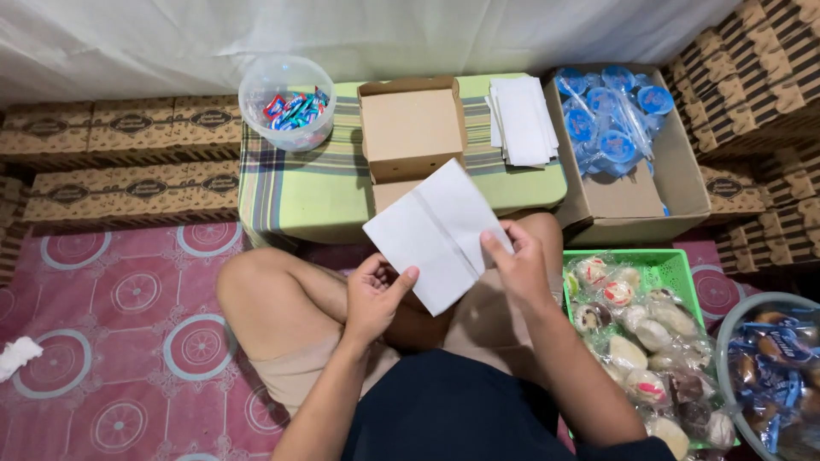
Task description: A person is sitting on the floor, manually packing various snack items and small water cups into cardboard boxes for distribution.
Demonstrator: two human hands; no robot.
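White cloth hung across the top of the frame, with stacked printed brown cartons [120, 128] banked along the upper left and the upper right, and a pink patterned floor mat [128, 307] filled the lower left. At upper centre stood a low table under a green checked cloth [290, 188].

On that table sat an open brown box [410, 128], empty as far as could be seen, with a stack of white sheets [523, 119] just to its right and a clear tub of small wrapped sweets [287, 102] to its left. A cardboard carton of sealed blue-lidded cups [617, 128] stood at the upper right. Lower right held a green basket [662, 265] of wrapped pastries, touching a clear bowl of wrapped buns [773, 358].

At frame centre, over the crossed legs, a white paper sheet [437, 232] with a crease down its middle was held up between both hands. The left hand [374, 297] pinched its lower edge, thumb on top and fingers curled beneath. The right hand [517, 263] gripped the right corner, fingers narrow and closed on the paper.

Judging from the grip, the sheet was thin and held only at two edges, so uneven pulling could have torn it along the crease or skewed a fold. It hung in front of the box's near flap, and a careless sweep might have knocked that box or scattered the loose stack beside it.
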